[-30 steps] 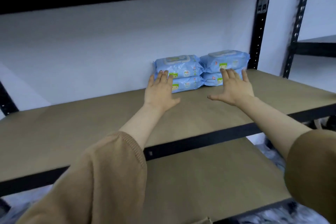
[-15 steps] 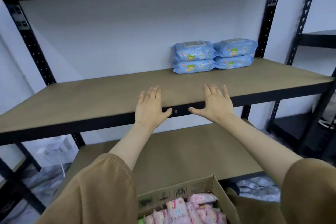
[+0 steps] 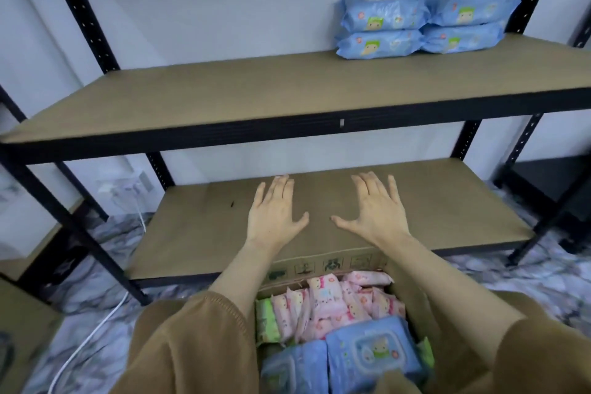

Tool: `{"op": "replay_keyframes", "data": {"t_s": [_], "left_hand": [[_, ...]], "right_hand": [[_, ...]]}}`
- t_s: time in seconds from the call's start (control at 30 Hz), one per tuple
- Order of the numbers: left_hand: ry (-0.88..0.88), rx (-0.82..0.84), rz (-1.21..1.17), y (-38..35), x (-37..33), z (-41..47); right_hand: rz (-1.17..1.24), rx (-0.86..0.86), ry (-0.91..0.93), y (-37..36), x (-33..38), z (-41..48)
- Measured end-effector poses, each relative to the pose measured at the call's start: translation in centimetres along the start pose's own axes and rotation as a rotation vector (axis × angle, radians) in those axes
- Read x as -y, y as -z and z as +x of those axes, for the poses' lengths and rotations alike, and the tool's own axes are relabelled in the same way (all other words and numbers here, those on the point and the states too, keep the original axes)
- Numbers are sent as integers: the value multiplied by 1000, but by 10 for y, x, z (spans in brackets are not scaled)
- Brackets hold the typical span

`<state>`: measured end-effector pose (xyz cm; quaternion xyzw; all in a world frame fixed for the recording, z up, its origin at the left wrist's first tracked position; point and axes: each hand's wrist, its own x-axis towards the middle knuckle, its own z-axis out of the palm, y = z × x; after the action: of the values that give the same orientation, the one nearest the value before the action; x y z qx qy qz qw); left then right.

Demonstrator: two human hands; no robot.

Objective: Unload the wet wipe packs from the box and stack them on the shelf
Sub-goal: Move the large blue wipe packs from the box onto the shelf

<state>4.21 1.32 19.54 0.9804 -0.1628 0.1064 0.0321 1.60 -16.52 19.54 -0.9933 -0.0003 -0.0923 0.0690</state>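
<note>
Several blue wet wipe packs (image 3: 422,22) sit in two stacks of two at the back right of the upper shelf (image 3: 256,96). Below me stands an open cardboard box (image 3: 323,265) with pink packs (image 3: 335,301), a green pack (image 3: 267,320) and blue packs (image 3: 367,352) inside. My left hand (image 3: 275,214) and my right hand (image 3: 377,208) hover above the box's far edge, in front of the lower shelf (image 3: 204,227). Both hands are flat with spread fingers and hold nothing.
Black metal uprights (image 3: 80,9) frame the shelf unit against a white wall. A white cable (image 3: 96,326) runs across the marbled floor at the left. Another black shelf unit (image 3: 572,189) stands to the right, and a brown box corner (image 3: 19,323) is at the lower left.
Both hands have drawn back from the blue packs and come down from the upper shelf to above the box. My view has tilted down, showing more of the box.
</note>
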Motion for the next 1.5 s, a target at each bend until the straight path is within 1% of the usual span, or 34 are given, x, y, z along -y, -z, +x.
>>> {"op": "replay_keyframes", "data": {"t_s": [0.17,0.4,0.6,0.73,0.93,0.97,1.0,1.07,1.1,1.17,1.27,1.3,1.4,1.5], "left_hand": [[14,140,-10,-49,3,-24],[19,377,-46,-121,2,-58],[27,530,-120,-172,2,-91],[24,670,-160,-200,9,-112],[-46,878,-125,-235,29,-146],[-57,919,-113,-239,32,-151],[-66,964,-102,-243,34,-156],[-79,1027,-72,-251,35,-165],[-77,1036,-68,-255,35,-169],[-48,1019,-98,-262,32,-172],[-13,951,-144,-271,30,-172],[-8,939,-157,-274,30,-171],[-6,960,-211,-281,30,-172],[7,946,-298,-283,31,-172]], "right_hand": [[-20,177,-19,-56,-4,-26],[-21,411,-45,-137,-10,-62],[-44,617,-32,-186,-23,-93],[-50,726,-14,-211,-33,-106],[-62,819,22,-235,-46,-123],[-60,821,44,-239,-48,-125],[-64,785,85,-244,-51,-128],[-142,750,178,-254,-57,-132],[-121,766,166,-259,-60,-134],[-81,792,178,-269,-70,-139],[-99,677,238,-272,-80,-134],[-107,676,238,-274,-81,-132],[-108,666,233,-281,-80,-132],[-102,652,252,-281,-81,-132]]}}
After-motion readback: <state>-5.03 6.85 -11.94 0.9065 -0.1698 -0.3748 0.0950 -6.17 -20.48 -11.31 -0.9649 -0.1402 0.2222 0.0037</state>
